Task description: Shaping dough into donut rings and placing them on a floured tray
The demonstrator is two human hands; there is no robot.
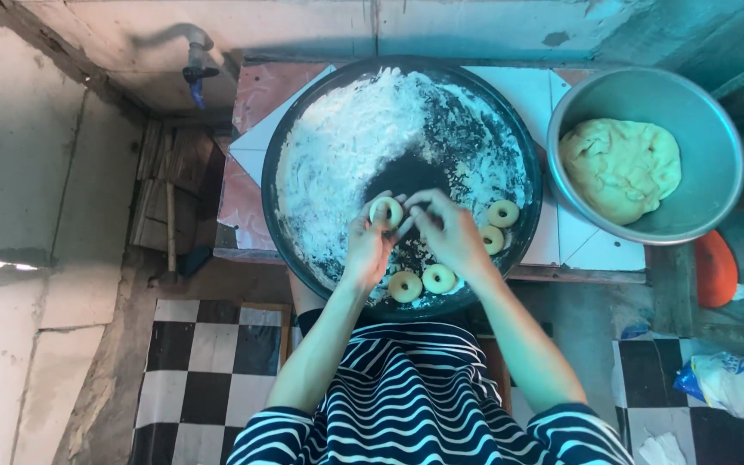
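Hands at centre of head view, over a round dark tray (299,129); left hand (367,245) and right hand (449,232) meet above the near half of the tray, fingertips of both pinching one pale dough ring (387,209) held just above the tray's bare dark patch; left fingers curl under and beside the ring, right thumb and forefinger reach across to its right edge; neither hand spread flat. Flour (346,138) heaped white over the left and far parts of the tray, thinner and streaked toward the right. Four finished rings on the near right of the tray: two side by side near the front rim (405,286) (438,278), two more further right (492,239) (503,213), all apart from the held ring, none touching the hands. Steel bowl (716,138) to the right of the tray, close to its rim, holding a lump of yellow dough (620,168). Tray and bowl stand on a low tiled stand (256,95); tap (195,60) on the wall at far left; checkered floor (208,344) below; plastic bag (734,383) at lower right on the floor; orange round object (715,269) under the bowl's side, kind unclear. Striped shirt (415,396) and bare forearms fill the lower middle.
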